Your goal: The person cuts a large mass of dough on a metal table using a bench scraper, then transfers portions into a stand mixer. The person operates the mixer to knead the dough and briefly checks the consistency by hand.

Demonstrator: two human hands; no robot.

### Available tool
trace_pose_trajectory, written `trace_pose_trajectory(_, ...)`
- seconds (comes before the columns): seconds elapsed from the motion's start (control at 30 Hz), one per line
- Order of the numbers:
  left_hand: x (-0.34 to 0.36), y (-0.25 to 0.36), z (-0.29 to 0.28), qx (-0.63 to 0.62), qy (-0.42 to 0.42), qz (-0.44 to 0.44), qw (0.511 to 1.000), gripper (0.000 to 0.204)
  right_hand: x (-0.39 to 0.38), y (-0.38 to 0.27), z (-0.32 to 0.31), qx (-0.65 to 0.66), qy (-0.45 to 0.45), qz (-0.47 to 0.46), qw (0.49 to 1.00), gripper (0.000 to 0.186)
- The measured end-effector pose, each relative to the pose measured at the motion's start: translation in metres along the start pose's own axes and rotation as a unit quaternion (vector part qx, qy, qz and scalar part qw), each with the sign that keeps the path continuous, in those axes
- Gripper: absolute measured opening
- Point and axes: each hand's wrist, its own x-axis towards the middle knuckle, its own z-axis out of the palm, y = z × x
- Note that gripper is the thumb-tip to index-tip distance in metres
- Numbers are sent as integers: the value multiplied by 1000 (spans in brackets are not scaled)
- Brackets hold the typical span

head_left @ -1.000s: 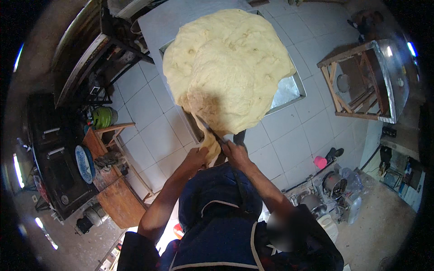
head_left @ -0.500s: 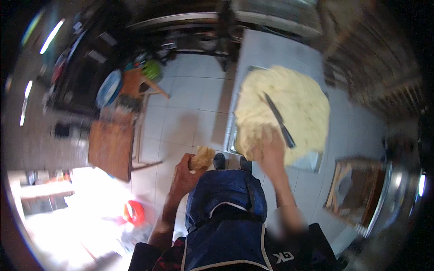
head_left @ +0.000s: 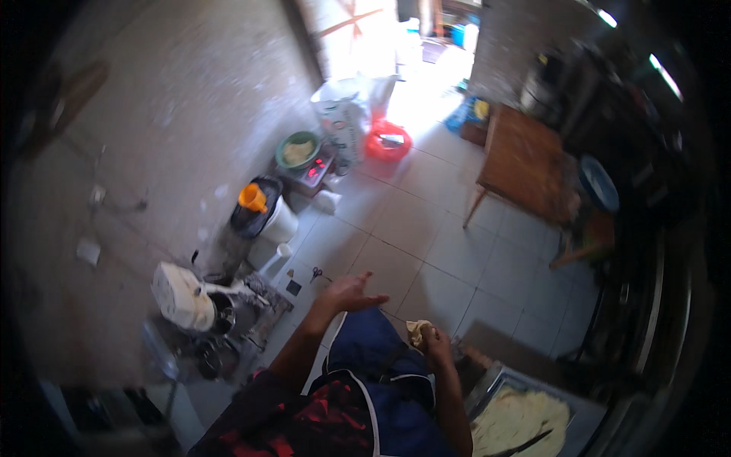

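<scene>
My left hand (head_left: 356,293) is in the air in front of my blue apron (head_left: 362,343), fingers stretched apart and nothing in them. To its right, my right hand (head_left: 437,347) is closed round a lump of pale yellow dough (head_left: 417,332), held near my waist. At the lower right, a large slab of dough (head_left: 518,415) lies in a metal tray (head_left: 487,383). A dark knife (head_left: 529,442) rests on the slab, partly cut off by the view's rim.
A green bowl (head_left: 288,158) with dough stands on a lit scale (head_left: 316,174) by the wall. Nearer are an orange jug (head_left: 253,198) on a bucket (head_left: 280,222), scissors (head_left: 317,273) and a stand mixer (head_left: 183,297). A wooden table (head_left: 525,164) is at the right.
My view has swung left, away from the dough slab. The dough lump has passed from my left hand to my right, which has left the slab. My left hand has opened.
</scene>
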Motion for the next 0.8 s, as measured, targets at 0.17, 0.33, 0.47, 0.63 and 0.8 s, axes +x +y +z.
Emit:
trace_pose_trajectory(0.17, -55, -165, -3, -213, 66, -78, 972, 96, 37, -141, 175, 90, -191, -44, 976, 44)
trace_pose_trajectory(0.33, -129, -284, 12, -281, 88, -227, 928, 85, -29, -400, 404, -48, -197, -675, 709, 47)
trace_pose_trajectory(0.47, -187, -345, 23, -356, 165, -319, 863, 81, -34, -490, 576, -106, 80, -914, 384, 50)
trace_pose_trajectory(0.63, -223, -381, 59, -396, 218, -414, 790, 76, 183, -406, 751, -197, 71, -922, 326, 57)
trace_pose_trajectory(0.8, -230, -401, 110, -487, 166, -421, 747, 71, 439, -62, 564, -859, -135, -196, 454, 81)
